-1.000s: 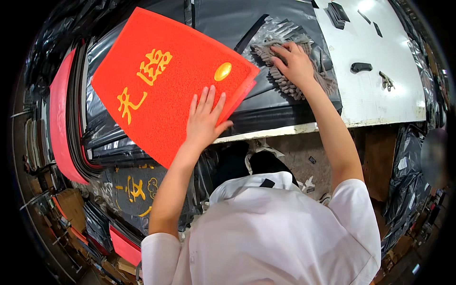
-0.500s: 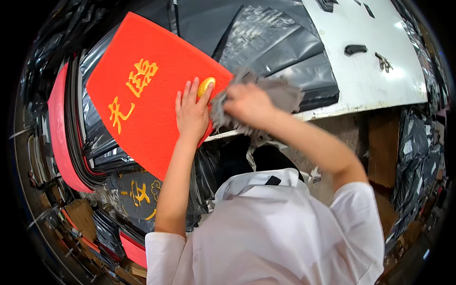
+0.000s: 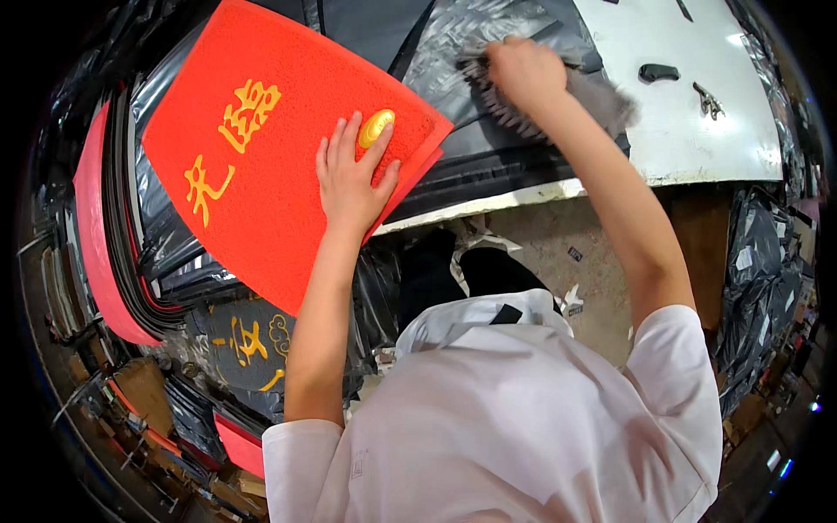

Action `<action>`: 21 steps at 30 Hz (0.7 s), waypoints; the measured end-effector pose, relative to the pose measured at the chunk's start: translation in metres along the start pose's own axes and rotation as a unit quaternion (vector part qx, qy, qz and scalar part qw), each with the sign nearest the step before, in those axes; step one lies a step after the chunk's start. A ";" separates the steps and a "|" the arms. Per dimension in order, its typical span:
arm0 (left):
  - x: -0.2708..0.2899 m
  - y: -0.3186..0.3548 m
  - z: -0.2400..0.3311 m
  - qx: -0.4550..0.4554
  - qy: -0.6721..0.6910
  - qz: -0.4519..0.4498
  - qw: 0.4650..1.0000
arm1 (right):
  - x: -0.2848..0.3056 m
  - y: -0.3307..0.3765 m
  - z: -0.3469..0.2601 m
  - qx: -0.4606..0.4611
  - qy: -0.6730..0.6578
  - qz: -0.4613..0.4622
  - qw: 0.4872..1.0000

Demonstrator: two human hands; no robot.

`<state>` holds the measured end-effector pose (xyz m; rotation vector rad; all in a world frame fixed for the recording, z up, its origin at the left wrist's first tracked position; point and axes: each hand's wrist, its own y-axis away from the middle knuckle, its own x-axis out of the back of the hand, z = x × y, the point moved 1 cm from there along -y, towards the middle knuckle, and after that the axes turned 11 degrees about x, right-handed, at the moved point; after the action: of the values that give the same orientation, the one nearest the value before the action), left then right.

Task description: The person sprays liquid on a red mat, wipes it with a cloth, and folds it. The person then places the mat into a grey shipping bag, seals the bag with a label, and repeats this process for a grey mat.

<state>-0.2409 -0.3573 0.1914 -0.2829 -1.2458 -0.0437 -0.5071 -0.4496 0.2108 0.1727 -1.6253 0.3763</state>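
Red mat (image 3: 279, 174) lies askew at left on black plastic (image 3: 479, 150), near corner seemingly past the desk (image 3: 697, 144) edge; left grip (image 3: 353, 187) is spread flat on it by the gold oval (image 3: 377, 129), not grasping, probably pressing to stop it sliding. Right grip (image 3: 532, 77) is clenched on a grey shaggy cloth (image 3: 603, 102) over the plastic, off the mat, likely bunched for control. Black-handled tool (image 3: 658, 72) and small metal piece (image 3: 709, 101) sit farther right on white desktop, presumably parked clear of the mat.
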 end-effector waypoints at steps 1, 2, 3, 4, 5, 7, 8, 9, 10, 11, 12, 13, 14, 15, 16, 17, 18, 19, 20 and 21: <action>0.001 -0.001 -0.001 0.003 0.009 0.000 1.000 | 0.005 -0.005 -0.009 0.031 -0.010 0.017 0.999; 0.000 -0.003 -0.004 0.007 0.017 0.000 1.000 | 0.010 -0.010 -0.030 0.063 -0.020 0.034 0.997; -0.001 -0.003 -0.005 0.012 0.022 0.002 1.000 | 0.012 -0.011 -0.061 0.067 -0.055 -0.010 0.996; -0.001 -0.003 -0.006 0.009 0.019 0.006 1.000 | 0.013 -0.007 -0.086 0.122 -0.087 0.034 0.988; -0.003 -0.006 -0.003 -0.001 0.018 0.009 1.000 | -0.011 -0.007 -0.096 0.115 -0.076 0.061 0.989; -0.005 -0.006 -0.001 -0.004 0.010 0.018 1.000 | -0.020 -0.002 -0.101 0.083 -0.121 0.067 0.987; -0.006 -0.007 0.001 -0.005 0.005 0.022 1.000 | -0.020 0.001 -0.101 0.067 -0.142 0.070 0.985; -0.004 -0.006 -0.003 -0.004 -0.002 0.022 1.000 | -0.009 0.013 -0.098 0.045 -0.174 0.008 0.984; -0.002 -0.001 -0.006 0.002 -0.002 0.014 1.000 | -0.006 0.034 -0.099 0.035 -0.190 -0.041 0.980; -0.001 -0.002 -0.004 0.003 0.000 0.019 1.000 | 0.001 0.048 -0.093 0.027 -0.195 -0.079 0.977; -0.002 -0.002 -0.003 0.008 0.000 0.021 1.000 | 0.010 0.058 -0.088 0.038 -0.182 -0.122 0.975; -0.002 -0.001 -0.004 0.007 0.008 0.035 0.999 | 0.019 0.067 -0.086 0.048 -0.171 -0.168 0.970; -0.003 -0.002 -0.004 0.004 0.010 0.035 0.999 | 0.024 0.070 -0.084 0.054 -0.159 -0.211 0.963; -0.003 -0.003 -0.004 0.003 0.011 0.036 0.999 | 0.026 0.065 -0.087 0.052 -0.163 -0.113 0.979; -0.003 -0.003 -0.005 0.002 0.012 0.037 0.999 | 0.027 0.056 -0.094 0.051 -0.167 -0.014 0.985; -0.004 -0.004 -0.005 0.001 0.009 0.036 0.999 | 0.027 0.047 -0.101 0.048 -0.169 0.086 0.981; -0.005 -0.005 -0.004 -0.001 0.006 0.036 0.999 | 0.017 0.034 -0.104 0.051 -0.141 0.106 0.983; -0.006 -0.006 -0.002 -0.005 0.005 0.033 0.999 | 0.000 0.019 -0.104 0.053 -0.113 0.125 0.984; -0.007 -0.005 -0.003 -0.005 0.006 0.038 0.999 | -0.007 0.009 -0.108 0.057 -0.086 0.138 0.985; -0.008 -0.005 -0.005 -0.007 0.008 0.042 0.999 | -0.012 0.008 -0.109 0.072 -0.076 0.136 0.985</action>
<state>-0.2403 -0.3641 0.1830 -0.3461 -1.2162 0.0177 -0.4066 -0.4061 0.2031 0.0898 -1.7786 0.7061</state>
